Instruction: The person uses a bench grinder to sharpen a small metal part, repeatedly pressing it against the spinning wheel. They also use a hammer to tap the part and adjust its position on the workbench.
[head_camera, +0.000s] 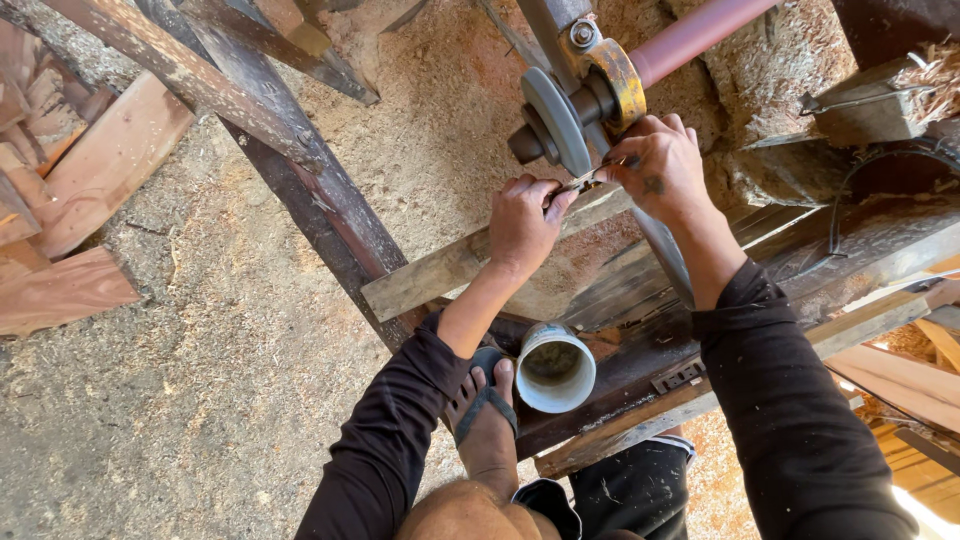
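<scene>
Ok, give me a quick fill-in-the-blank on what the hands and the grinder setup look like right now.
1. Both hands, left hand and right hand, hold a thin metal piece just below the grey ____ wheel.
2. The white cup sits on a dark wooden beam beside the person's ____.
3. The ground is covered in ____.

Missing words: grinding; foot; sawdust
</scene>
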